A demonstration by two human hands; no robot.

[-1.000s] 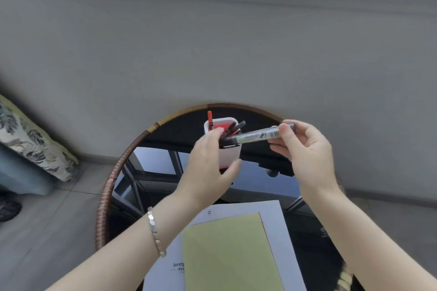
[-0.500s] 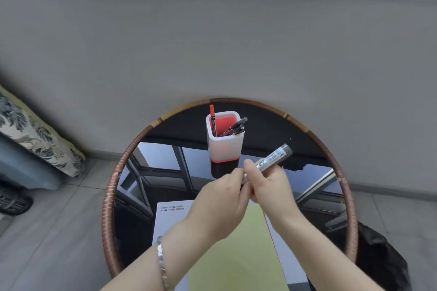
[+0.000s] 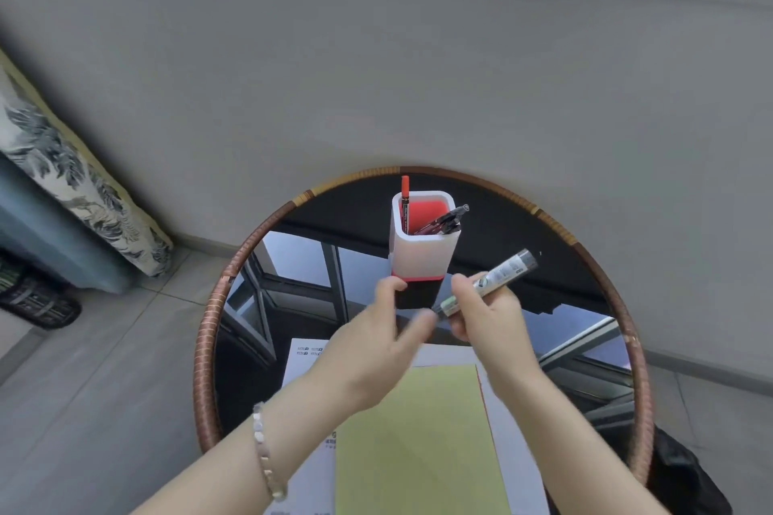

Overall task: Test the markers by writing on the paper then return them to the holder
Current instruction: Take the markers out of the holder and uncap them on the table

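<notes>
A white pen holder (image 3: 422,251) with a red inside and a black base stands at the far side of the round table, with a red marker (image 3: 404,197) and dark pens (image 3: 445,217) in it. My right hand (image 3: 487,316) grips a grey marker (image 3: 500,274) just to the right of the holder, its far end tilted up to the right. My left hand (image 3: 376,334) is blurred in front of the holder's base, fingers apart, fingertips close to the marker's near end. A yellow paper (image 3: 418,443) lies on a white sheet (image 3: 305,351) under my forearms.
The table is a dark reflective glass round with a woven copper-brown rim (image 3: 205,347), set against a grey wall. A patterned cushion (image 3: 62,176) leans at the left, and a black bag (image 3: 686,477) sits on the floor at the right.
Both hands came down from the holder's mouth with the grey marker to in front of its base. They met on the marker, and the left hand has now come off it with fingers spread.
</notes>
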